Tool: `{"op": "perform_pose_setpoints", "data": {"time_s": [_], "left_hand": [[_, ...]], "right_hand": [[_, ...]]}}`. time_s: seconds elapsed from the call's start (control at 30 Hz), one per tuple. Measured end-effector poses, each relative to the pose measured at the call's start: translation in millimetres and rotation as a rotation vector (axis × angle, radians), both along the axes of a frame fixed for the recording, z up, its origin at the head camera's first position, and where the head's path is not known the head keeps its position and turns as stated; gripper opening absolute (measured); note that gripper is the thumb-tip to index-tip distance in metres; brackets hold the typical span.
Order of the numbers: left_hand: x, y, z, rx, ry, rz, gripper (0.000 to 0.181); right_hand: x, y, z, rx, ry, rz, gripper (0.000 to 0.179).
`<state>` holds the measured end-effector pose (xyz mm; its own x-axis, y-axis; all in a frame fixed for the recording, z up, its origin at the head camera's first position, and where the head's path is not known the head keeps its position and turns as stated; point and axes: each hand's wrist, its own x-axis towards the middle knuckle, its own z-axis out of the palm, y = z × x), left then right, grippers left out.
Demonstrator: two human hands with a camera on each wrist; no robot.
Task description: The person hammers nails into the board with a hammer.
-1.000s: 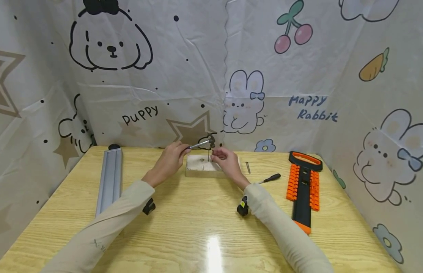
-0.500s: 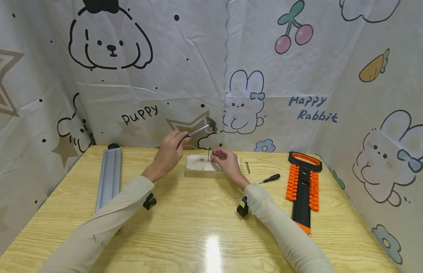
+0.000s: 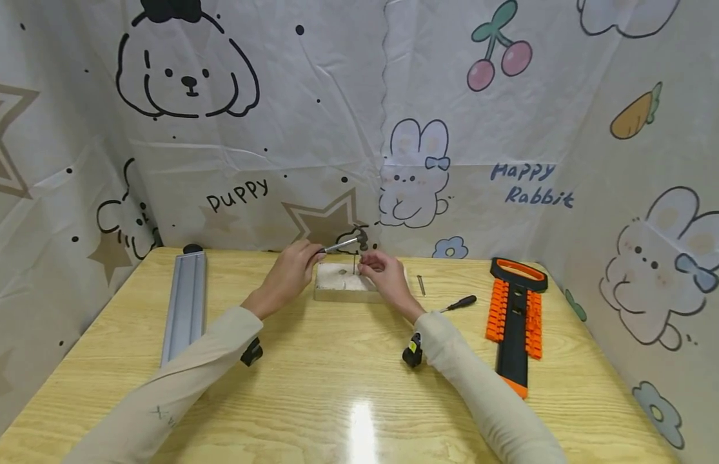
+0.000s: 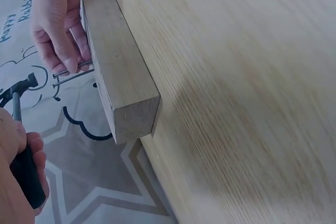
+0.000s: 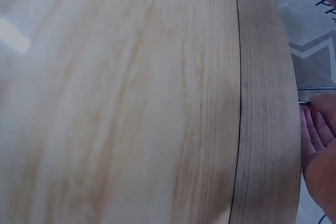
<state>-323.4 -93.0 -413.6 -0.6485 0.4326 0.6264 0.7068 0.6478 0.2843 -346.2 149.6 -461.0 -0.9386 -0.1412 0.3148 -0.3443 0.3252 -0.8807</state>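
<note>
My left hand (image 3: 288,274) grips a claw hammer (image 3: 362,240) by its dark handle, the head hanging just above a pale wooden block (image 3: 342,296). In the left wrist view, the fingers curl round the handle. At the block's top, my right hand (image 3: 388,278) pinches a nail (image 4: 73,68) between thumb and fingertips. Close beside it, a second nail (image 4: 73,78) stands upright from the block, also seen as a thin upright nail (image 3: 354,264) in the head view. Hammer head and nails are apart. The fingers partly cover the pinched nail.
Right of the block lie a loose nail (image 3: 421,285) and a screwdriver (image 3: 465,301). An orange and black tool (image 3: 514,328) lies at the table's right, a long grey metal piece (image 3: 185,303) at its left. A printed cloth (image 3: 324,129) hangs behind the table.
The left hand has raised the hammer and then lowered it again to just above the nails. My right hand has kept its place on the block, still pinching the nail.
</note>
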Motion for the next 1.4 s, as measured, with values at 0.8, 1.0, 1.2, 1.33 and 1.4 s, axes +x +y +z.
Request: {"op": "perform_pose_setpoints", "data": {"time_s": [0.8,1.0,1.2,1.33,1.4], "left_hand": [[-6.6,1.9,19.2,0.272,0.186,0.020,0.016],[-5.7,0.3,14.5,0.012,0.083,-0.001,0.018],[-5.0,-5.1,11.8,-0.158,0.012,0.013,0.017],[-3.9,-6.5,15.2,-0.100,0.053,-0.015,0.017],[-3.1,-6.1,15.3,-0.092,0.063,-0.023,0.017]], "right_hand": [[-1.0,1,-2.0,0.014,0.013,0.000,0.017],[-1.0,1,-0.5,0.006,0.004,-0.009,0.015],[-3.6,-1,-2.5,0.003,0.008,0.012,0.017],[-3.4,-1,-2.9,0.014,0.014,0.007,0.019],[-2.3,-1,-2.1,0.016,0.007,0.000,0.019]]}}
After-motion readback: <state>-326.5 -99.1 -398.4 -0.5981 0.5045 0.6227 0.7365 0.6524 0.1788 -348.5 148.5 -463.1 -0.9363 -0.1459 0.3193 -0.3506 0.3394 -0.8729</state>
